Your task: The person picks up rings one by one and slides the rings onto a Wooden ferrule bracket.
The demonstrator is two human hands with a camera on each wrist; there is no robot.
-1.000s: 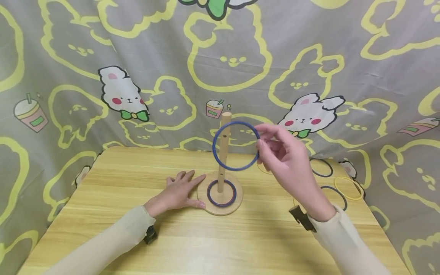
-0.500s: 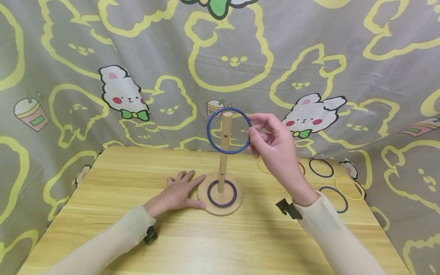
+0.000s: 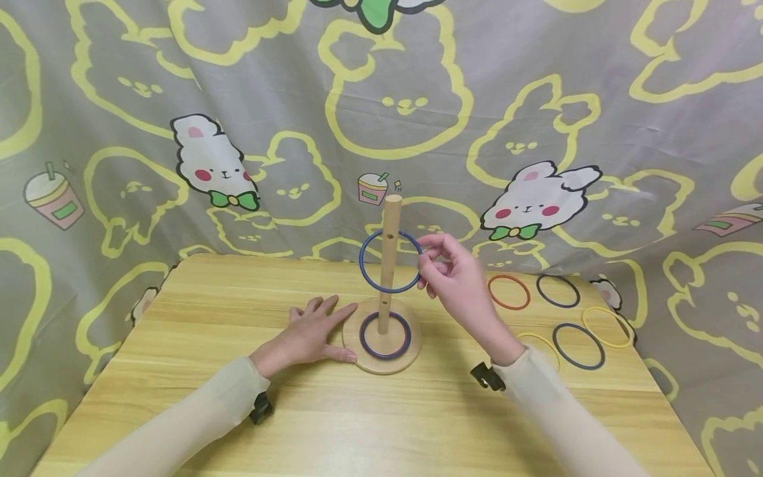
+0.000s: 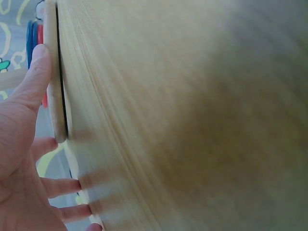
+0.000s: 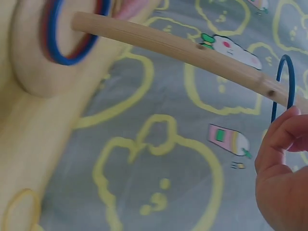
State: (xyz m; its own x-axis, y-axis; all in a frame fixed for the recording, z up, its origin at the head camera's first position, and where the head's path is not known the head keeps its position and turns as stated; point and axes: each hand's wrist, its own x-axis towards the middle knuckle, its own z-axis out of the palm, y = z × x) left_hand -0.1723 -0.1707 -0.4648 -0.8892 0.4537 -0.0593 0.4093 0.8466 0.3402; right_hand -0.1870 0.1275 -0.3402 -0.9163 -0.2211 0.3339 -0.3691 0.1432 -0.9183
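Observation:
A blue ring [image 3: 390,291] encircles the upper part of a wooden post [image 3: 391,215], below its top. My right hand [image 3: 456,281] pinches this ring at its right side between thumb and fingers. In the right wrist view the held ring [image 5: 291,79] surrounds the post near its upper hole. The post rises from a round wooden base [image 3: 415,339], where blue rings [image 4: 31,36] lie stacked over a red ring [image 4: 40,32]. My left hand [image 3: 304,334] lies at the base's left edge, fingers spread, with the thumb touching the rim.
On the table's right side lie a red ring [image 3: 508,308], blue rings [image 3: 559,305] [image 3: 578,366] and yellow rings [image 3: 607,346] [image 3: 542,336]. A patterned curtain [image 3: 286,79] hangs behind the wooden table [image 3: 208,298].
My right hand has moved left, lifted the blue ring to the post's top, then lowered it around the post. My left hand has stayed in place.

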